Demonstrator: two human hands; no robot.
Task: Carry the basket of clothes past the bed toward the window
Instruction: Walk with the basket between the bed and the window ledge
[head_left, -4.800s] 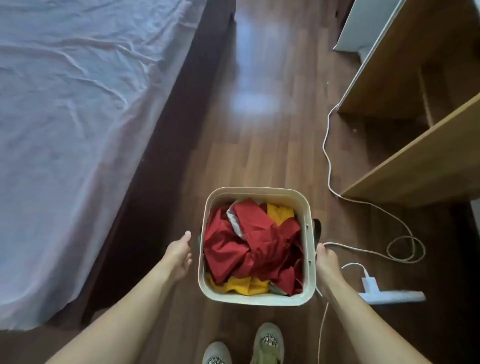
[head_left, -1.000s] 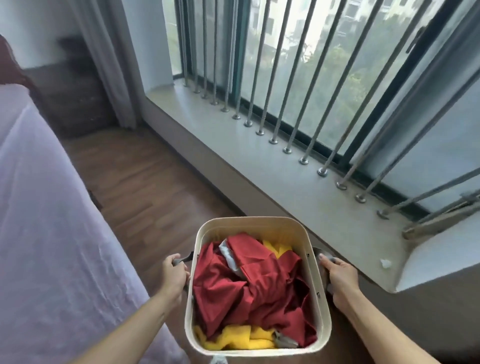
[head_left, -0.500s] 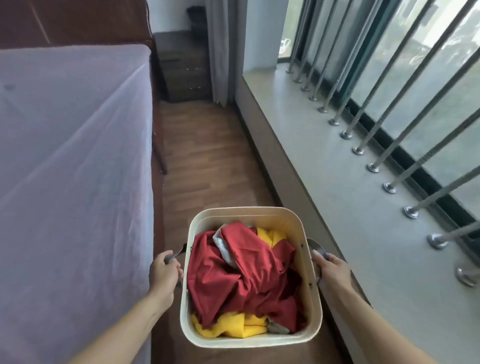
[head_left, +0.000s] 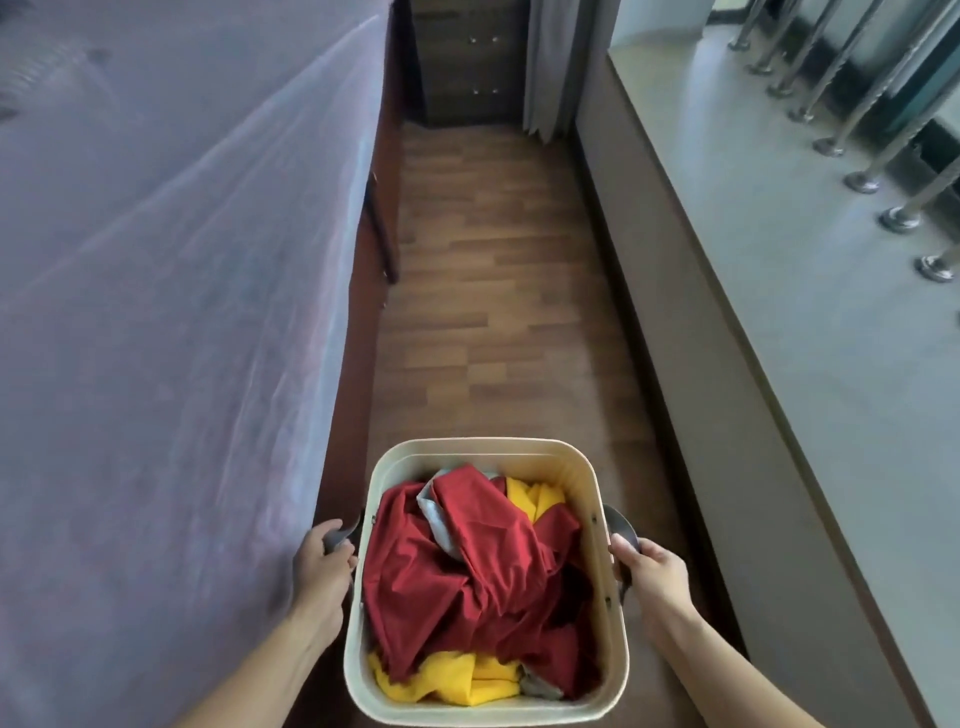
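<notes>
left hand (head_left: 323, 564) and right hand (head_left: 650, 570), fingers wrapped round basket (head_left: 608, 499) handles

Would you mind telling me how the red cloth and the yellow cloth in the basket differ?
The red cloth lies on top and fills most of the basket; the yellow cloth shows only at the near and far edges, mostly buried. Both are crumpled.

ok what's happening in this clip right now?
A person is carrying a basket of red and yellow clothes, left hand and right hand each closed on a side handle. They stand in the narrow strip of floor between the bed on their left and the window sill on their right, facing a dresser at the far end.
</notes>
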